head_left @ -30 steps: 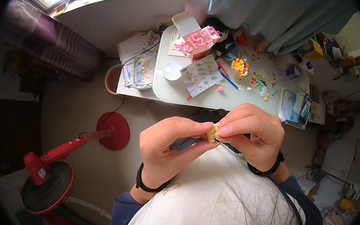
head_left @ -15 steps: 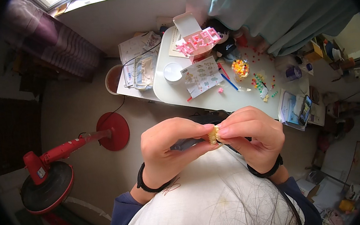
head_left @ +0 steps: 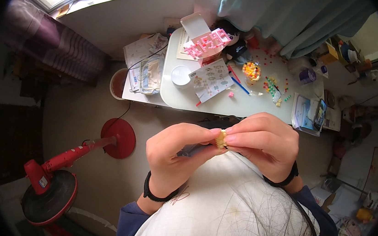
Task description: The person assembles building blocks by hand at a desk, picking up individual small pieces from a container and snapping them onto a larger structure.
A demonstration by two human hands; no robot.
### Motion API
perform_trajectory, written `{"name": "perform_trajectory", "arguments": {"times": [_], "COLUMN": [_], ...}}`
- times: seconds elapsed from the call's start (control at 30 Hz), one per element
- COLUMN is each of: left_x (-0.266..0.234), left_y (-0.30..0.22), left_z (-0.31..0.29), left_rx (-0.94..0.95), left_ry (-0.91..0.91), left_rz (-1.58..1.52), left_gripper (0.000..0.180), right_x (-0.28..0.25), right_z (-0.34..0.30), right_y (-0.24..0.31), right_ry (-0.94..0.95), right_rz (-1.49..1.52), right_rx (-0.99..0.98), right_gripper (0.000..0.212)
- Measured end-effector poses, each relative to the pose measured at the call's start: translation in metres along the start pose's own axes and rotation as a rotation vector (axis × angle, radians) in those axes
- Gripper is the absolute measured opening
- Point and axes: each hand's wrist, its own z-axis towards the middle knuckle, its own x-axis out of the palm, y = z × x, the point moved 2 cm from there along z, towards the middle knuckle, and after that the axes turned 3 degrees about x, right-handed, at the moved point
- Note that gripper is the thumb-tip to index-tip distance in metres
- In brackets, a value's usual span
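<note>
A small pale-yellow piece made of knobbly beads or blocks (head_left: pixel 221 140) is pinched between my two hands in front of my chest. My left hand (head_left: pixel 174 149) grips its left side between thumb and fingertips. On the other side, the thumb and fingers of my right hand (head_left: pixel 267 139) press against it and cover part of it. Beyond my hands, the white table (head_left: pixel 179 93) carries an instruction sheet (head_left: pixel 210 81), a blue pen-like stick (head_left: pixel 240 85), a clear bag of orange and yellow beads (head_left: pixel 252 71) and scattered green and red beads (head_left: pixel 271 86).
A pink-and-white beaded piece (head_left: pixel 206 44) rests near a box at the table's back, beside a dark-haired doll (head_left: pixel 237 48). A round white lid or dish (head_left: pixel 181 75) is at the left. Books and a phone (head_left: pixel 320 114) lie right; a red fan (head_left: pixel 51 187) stands left.
The yellow piece has shifted slightly left and turned a little. My right fingers have slid further over it, bringing both hands' fingertips closer together.
</note>
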Motion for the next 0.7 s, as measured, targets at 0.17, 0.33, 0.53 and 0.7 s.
{"name": "perform_trajectory", "arguments": {"times": [0.17,0.33,0.53,0.7], "left_x": [0.0002,-0.0013,0.0014,0.0024], "left_y": [-0.0014,0.0001,0.0011,-0.0006], "left_z": [0.0011,0.0002,0.001,0.0026], "left_rx": [-0.008,-0.009,0.007,-0.041], "left_ry": [0.002,0.019,0.021,0.04], "left_rz": [-0.01,-0.014,0.036,0.031], "left_gripper": [0.03,0.031,0.031,0.038], "right_x": [0.0007,-0.0003,-0.001,-0.0029], "right_z": [-0.0025,-0.0023,-0.0057,-0.0055], "right_y": [-0.0015,-0.0051,-0.0066,-0.0088], "right_ry": [0.003,0.05,0.031,0.0], "right_rz": [0.04,0.141,0.223,0.281], "right_rx": [0.052,0.11,0.226,0.213], "right_gripper": [0.025,0.023,0.02,0.022]}}
